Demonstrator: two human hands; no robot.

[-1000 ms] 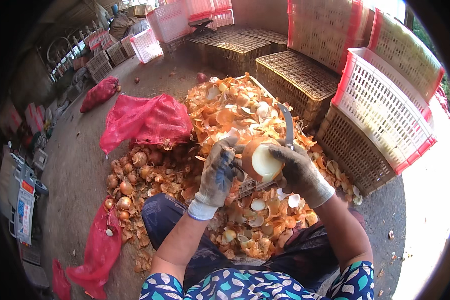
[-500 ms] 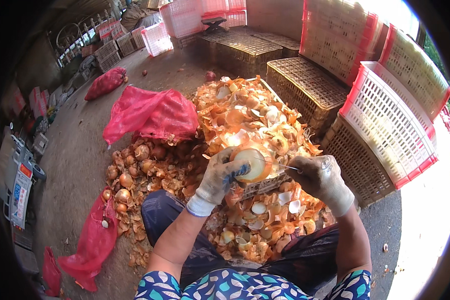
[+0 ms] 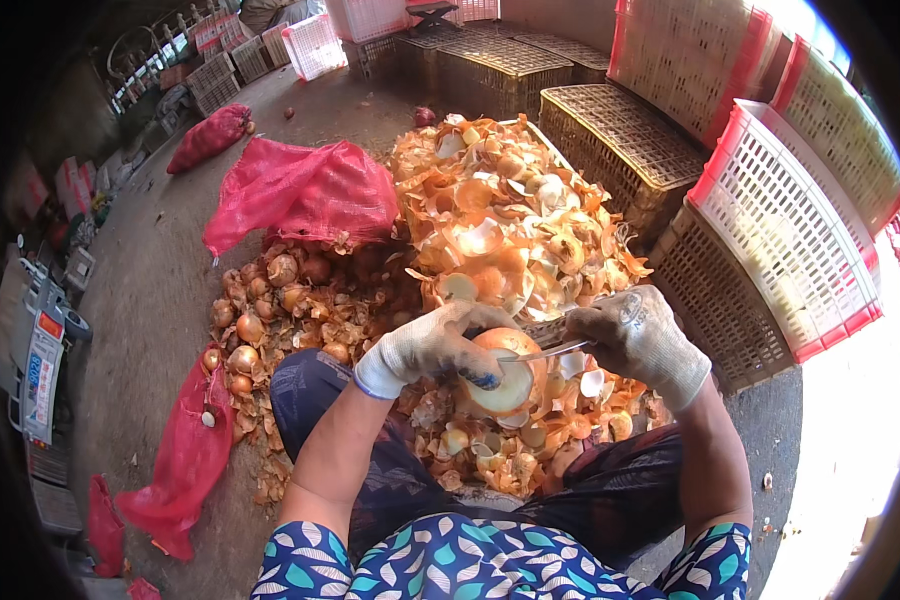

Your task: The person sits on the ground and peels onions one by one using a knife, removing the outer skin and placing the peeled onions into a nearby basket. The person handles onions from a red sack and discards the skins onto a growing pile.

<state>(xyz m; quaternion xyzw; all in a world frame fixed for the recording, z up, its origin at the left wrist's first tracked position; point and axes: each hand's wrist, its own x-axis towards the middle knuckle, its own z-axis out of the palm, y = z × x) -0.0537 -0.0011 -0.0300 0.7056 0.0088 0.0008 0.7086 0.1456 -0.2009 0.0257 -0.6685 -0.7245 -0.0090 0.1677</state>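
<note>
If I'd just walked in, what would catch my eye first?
Probably the big heap of orange onion skins in the middle. Just below it, the gloved left hand holds a pale-faced onion, and the right hand a knife. Left of the heap lies a bright pink mesh sack.

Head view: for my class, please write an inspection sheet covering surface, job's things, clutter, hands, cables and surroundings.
Surface: grey floor, peel scraps scattered on it.
Job's things: partly peeled onion; knife, its blade at the onion; loose onions at left.
Clutter: heap of onion skins ahead; pink mesh sacks at left.
Hands: both gloved; left hand holds the onion, right hand the knife.
Cables: nothing seen.
Surroundings: slatted crates right and beyond; vehicle far left.
</note>
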